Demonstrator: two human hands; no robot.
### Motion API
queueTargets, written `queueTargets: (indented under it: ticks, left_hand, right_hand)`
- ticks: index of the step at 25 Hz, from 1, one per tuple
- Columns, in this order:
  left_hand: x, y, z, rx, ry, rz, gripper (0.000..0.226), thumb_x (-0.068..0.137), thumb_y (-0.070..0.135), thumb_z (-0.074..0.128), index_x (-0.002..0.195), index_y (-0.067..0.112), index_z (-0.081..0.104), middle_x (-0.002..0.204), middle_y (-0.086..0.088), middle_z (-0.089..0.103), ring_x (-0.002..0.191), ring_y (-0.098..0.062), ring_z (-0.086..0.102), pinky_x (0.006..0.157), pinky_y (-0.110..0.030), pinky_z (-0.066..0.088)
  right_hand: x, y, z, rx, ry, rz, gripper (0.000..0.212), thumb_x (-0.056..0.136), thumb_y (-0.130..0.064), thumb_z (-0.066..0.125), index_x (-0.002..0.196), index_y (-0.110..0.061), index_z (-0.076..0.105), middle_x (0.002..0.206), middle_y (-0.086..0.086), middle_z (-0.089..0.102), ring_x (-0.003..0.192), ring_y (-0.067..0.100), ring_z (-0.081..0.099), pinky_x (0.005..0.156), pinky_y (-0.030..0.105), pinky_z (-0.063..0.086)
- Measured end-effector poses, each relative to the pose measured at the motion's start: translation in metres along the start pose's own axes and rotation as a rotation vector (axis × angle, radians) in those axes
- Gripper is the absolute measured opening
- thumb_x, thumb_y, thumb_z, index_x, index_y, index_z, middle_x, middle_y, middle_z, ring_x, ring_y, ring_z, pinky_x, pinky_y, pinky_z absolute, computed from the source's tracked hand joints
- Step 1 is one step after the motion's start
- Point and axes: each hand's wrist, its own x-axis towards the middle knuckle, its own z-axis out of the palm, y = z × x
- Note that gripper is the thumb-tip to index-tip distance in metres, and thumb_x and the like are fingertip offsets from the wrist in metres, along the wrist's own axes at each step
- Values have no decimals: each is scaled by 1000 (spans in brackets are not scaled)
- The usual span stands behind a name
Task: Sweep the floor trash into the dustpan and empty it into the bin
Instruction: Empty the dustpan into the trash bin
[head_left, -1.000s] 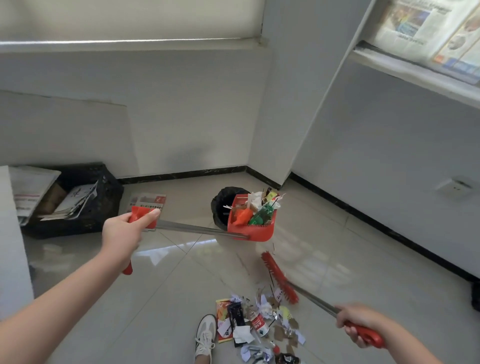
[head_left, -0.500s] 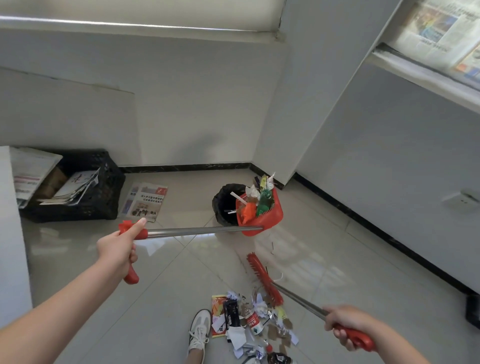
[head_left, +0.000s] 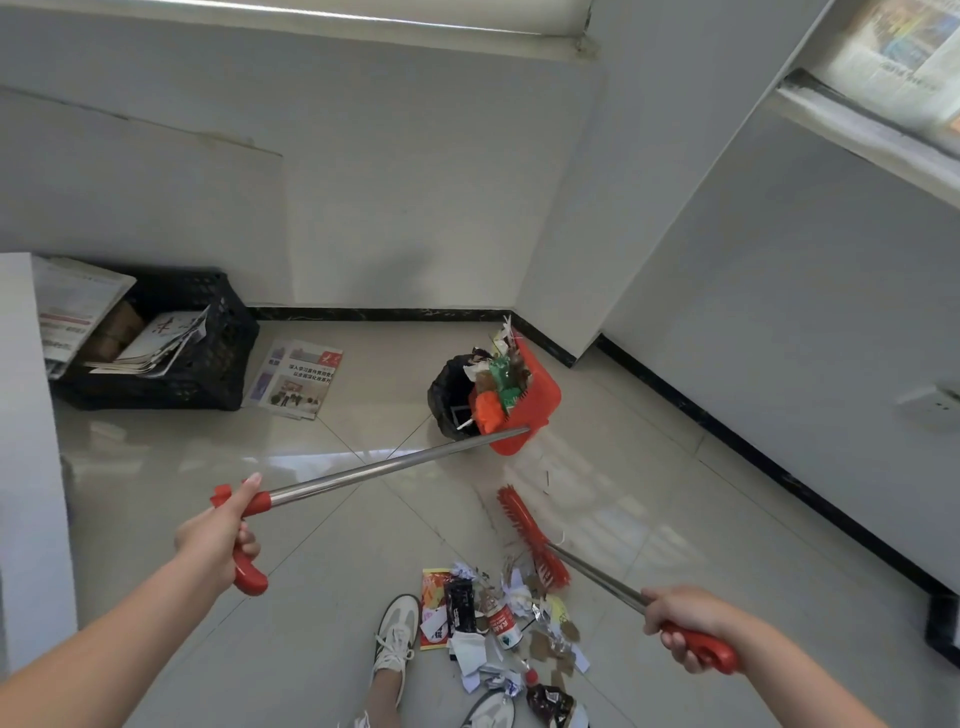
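My left hand (head_left: 218, 535) grips the red handle of a long-handled red dustpan (head_left: 535, 410). The pan is tipped on its side against the rim of a small black bin (head_left: 449, 389), and its load of paper and wrappers leans toward the bin's mouth. My right hand (head_left: 680, 621) grips the red handle of a broom (head_left: 532, 535), whose red bristle head hovers just above a pile of floor trash (head_left: 498, 623): crumpled paper, wrappers and a small bottle.
A black crate (head_left: 208, 358) with newspapers stands at the back left, and a newspaper (head_left: 296, 384) lies flat on the tiles beside it. A white cabinet edge (head_left: 26, 441) is at far left. My white shoes (head_left: 397, 634) stand next to the trash pile.
The dustpan has swung from level to tilted steeply over the bin. My left hand has dropped lower. The broom head has stayed near the pile.
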Motion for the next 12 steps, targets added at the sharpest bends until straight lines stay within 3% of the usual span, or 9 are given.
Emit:
queueTargets:
  ticks: [3, 7, 12]
  left_hand:
    - [8, -14, -4, -31, 19, -34, 43, 81, 38, 82, 74, 14, 47, 56, -3, 35, 20, -6, 30, 32, -9, 31]
    - [14, -27, -3, -49, 0, -72, 39, 86, 34, 78, 74, 14, 47, 30, 3, 36, 20, -8, 30, 33, -9, 33]
    - [7, -46, -7, -40, 4, 29, 30, 85, 31, 80, 76, 12, 58, 32, 9, 33, 24, -5, 28, 31, -12, 26]
  right_hand:
    - [3, -2, 3, -3, -3, 13, 63, 82, -1, 52, 139, -23, 38, 48, 3, 43, 34, 10, 41, 38, 13, 33]
    - [1, -5, 6, 2, 1, 2, 64, 83, -1, 51, 140, -25, 36, 49, 3, 43, 33, 9, 41, 37, 13, 31]
    - [1, -8, 9, 7, -17, -8, 69, 82, -1, 52, 144, -25, 33, 50, 4, 45, 35, 10, 41, 37, 14, 32]
